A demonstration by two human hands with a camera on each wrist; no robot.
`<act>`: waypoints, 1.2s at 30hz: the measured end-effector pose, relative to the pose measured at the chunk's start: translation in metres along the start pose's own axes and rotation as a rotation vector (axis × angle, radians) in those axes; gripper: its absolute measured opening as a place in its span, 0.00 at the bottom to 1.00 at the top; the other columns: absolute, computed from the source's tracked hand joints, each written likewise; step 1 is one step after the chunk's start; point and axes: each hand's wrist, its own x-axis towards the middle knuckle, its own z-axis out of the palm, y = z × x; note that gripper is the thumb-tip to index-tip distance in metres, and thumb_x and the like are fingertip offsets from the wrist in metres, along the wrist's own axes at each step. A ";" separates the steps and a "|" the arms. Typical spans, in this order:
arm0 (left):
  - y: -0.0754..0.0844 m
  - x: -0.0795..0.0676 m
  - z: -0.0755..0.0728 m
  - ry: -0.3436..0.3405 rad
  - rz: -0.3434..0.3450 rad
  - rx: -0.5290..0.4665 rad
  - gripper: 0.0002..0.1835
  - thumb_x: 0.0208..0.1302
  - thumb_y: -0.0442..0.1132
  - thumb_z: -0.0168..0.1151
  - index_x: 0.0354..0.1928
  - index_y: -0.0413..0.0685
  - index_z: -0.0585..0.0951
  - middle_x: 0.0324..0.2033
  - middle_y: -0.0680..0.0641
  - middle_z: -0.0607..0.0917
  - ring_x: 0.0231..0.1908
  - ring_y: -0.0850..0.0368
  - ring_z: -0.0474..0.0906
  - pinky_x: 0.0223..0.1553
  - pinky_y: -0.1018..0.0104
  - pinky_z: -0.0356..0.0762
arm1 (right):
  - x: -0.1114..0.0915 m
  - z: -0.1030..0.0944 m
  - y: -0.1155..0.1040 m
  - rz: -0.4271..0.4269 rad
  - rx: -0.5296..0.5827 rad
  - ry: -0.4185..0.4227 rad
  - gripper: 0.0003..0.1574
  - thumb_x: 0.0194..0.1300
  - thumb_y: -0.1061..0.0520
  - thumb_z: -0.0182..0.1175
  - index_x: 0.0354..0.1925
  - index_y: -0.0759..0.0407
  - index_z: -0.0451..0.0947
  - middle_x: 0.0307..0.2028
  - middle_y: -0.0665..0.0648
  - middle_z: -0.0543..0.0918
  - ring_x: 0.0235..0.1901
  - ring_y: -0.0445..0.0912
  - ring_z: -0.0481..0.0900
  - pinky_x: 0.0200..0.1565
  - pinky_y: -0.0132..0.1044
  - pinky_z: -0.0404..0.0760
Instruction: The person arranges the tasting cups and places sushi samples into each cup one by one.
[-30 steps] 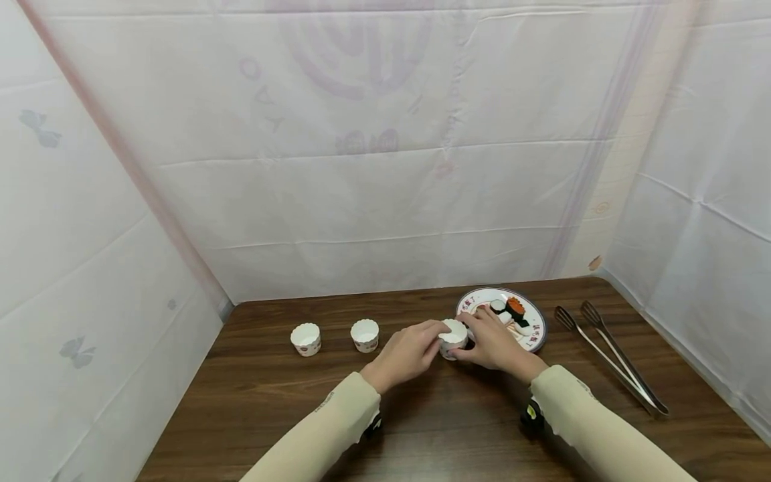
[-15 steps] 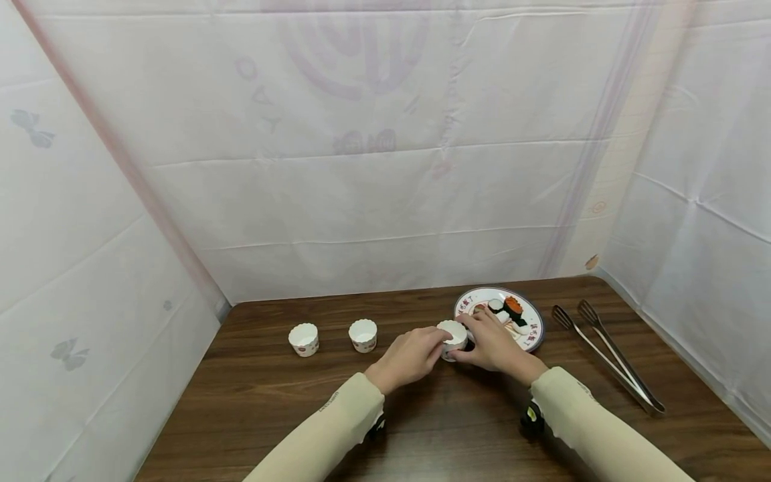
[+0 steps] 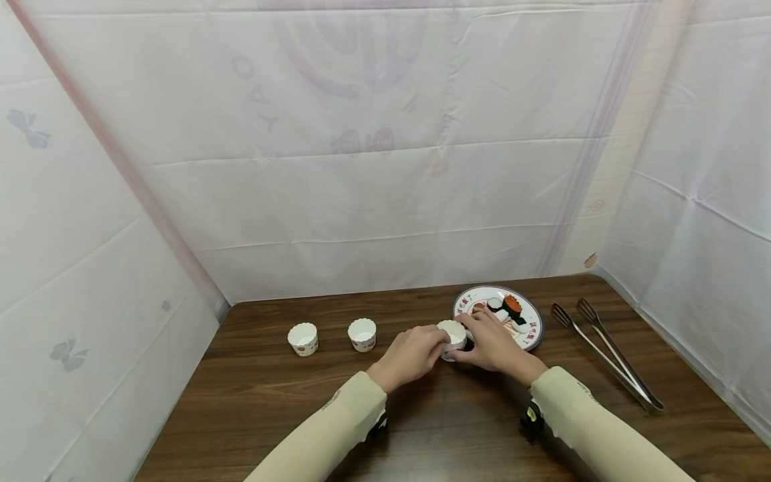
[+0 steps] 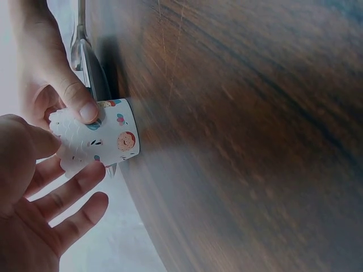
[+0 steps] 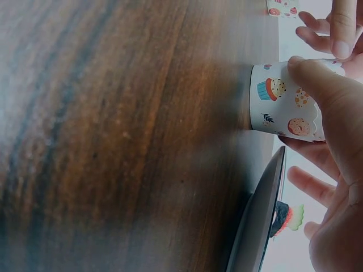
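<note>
Both hands hold a white paper baking cup (image 3: 452,340) with a scalloped rim, upright on the wooden table just left of a plate. Cupcake and doughnut prints show on its side in the wrist views. More than one wavy edge shows near its top in the left wrist view. My left hand (image 3: 411,355) pinches the rim from the left, its lower fingers spread. From the right, my right hand (image 3: 495,345) grips the cup (image 5: 283,102), thumb on the near side and fingers partly hidden behind.
Two more baking cups stand to the left, one outer cup (image 3: 303,340) and one inner cup (image 3: 363,336). The round plate (image 3: 533,336) carries several sushi pieces (image 3: 512,306), partly hidden by the right hand. Metal tongs (image 3: 610,361) lie at the right. A white cloth (image 3: 337,221) hangs behind.
The hands keep their hold on the cup and barely move. The head view has shifted slightly, so the whole scene sits a little further left.
</note>
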 end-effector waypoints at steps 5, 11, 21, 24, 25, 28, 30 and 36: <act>0.001 0.001 -0.001 0.004 -0.003 0.004 0.07 0.75 0.35 0.60 0.43 0.52 0.86 0.38 0.56 0.86 0.35 0.63 0.83 0.33 0.68 0.80 | 0.000 0.000 -0.001 -0.006 -0.006 0.012 0.45 0.54 0.36 0.77 0.62 0.58 0.78 0.53 0.63 0.84 0.61 0.64 0.75 0.59 0.69 0.71; 0.001 0.002 -0.001 -0.004 -0.013 0.010 0.06 0.75 0.35 0.60 0.43 0.53 0.86 0.38 0.56 0.86 0.34 0.63 0.82 0.32 0.69 0.79 | 0.000 0.000 0.000 -0.005 0.004 0.011 0.45 0.54 0.36 0.77 0.62 0.58 0.78 0.53 0.63 0.84 0.61 0.63 0.75 0.63 0.67 0.68; 0.001 0.003 0.000 -0.003 -0.013 0.018 0.06 0.75 0.36 0.60 0.42 0.53 0.85 0.37 0.56 0.85 0.34 0.64 0.82 0.31 0.70 0.78 | 0.001 0.001 0.000 -0.018 -0.004 0.015 0.44 0.54 0.37 0.78 0.61 0.58 0.78 0.52 0.62 0.84 0.60 0.61 0.76 0.64 0.64 0.68; 0.002 0.003 0.000 -0.003 -0.011 0.023 0.06 0.75 0.36 0.60 0.42 0.52 0.85 0.37 0.56 0.85 0.34 0.63 0.82 0.31 0.69 0.79 | 0.001 0.002 0.001 -0.036 -0.008 0.018 0.43 0.54 0.38 0.78 0.60 0.59 0.78 0.51 0.61 0.85 0.59 0.61 0.77 0.68 0.63 0.64; 0.002 0.003 0.000 -0.001 -0.009 0.027 0.06 0.75 0.35 0.60 0.41 0.52 0.85 0.37 0.55 0.85 0.34 0.63 0.82 0.31 0.69 0.78 | 0.001 0.002 0.001 -0.041 -0.010 0.021 0.43 0.54 0.38 0.78 0.60 0.59 0.78 0.51 0.61 0.85 0.59 0.61 0.77 0.69 0.63 0.63; 0.001 0.002 -0.001 0.005 0.000 0.033 0.06 0.75 0.36 0.59 0.41 0.51 0.84 0.36 0.55 0.84 0.33 0.63 0.81 0.30 0.70 0.77 | 0.001 0.003 0.002 -0.060 -0.013 0.031 0.44 0.54 0.39 0.78 0.60 0.61 0.78 0.50 0.61 0.85 0.59 0.60 0.77 0.72 0.61 0.59; 0.000 0.002 -0.002 0.016 0.009 0.023 0.05 0.75 0.35 0.59 0.41 0.50 0.84 0.35 0.54 0.84 0.31 0.64 0.79 0.29 0.71 0.76 | 0.001 0.004 0.002 -0.065 -0.012 0.038 0.45 0.53 0.39 0.78 0.61 0.62 0.77 0.50 0.62 0.85 0.58 0.61 0.78 0.72 0.61 0.57; -0.003 0.000 -0.007 0.109 0.041 -0.038 0.04 0.74 0.32 0.59 0.42 0.47 0.82 0.34 0.53 0.82 0.30 0.64 0.75 0.32 0.71 0.74 | -0.001 0.005 0.003 -0.026 -0.014 0.031 0.51 0.53 0.38 0.78 0.65 0.63 0.74 0.52 0.66 0.83 0.61 0.63 0.76 0.71 0.62 0.60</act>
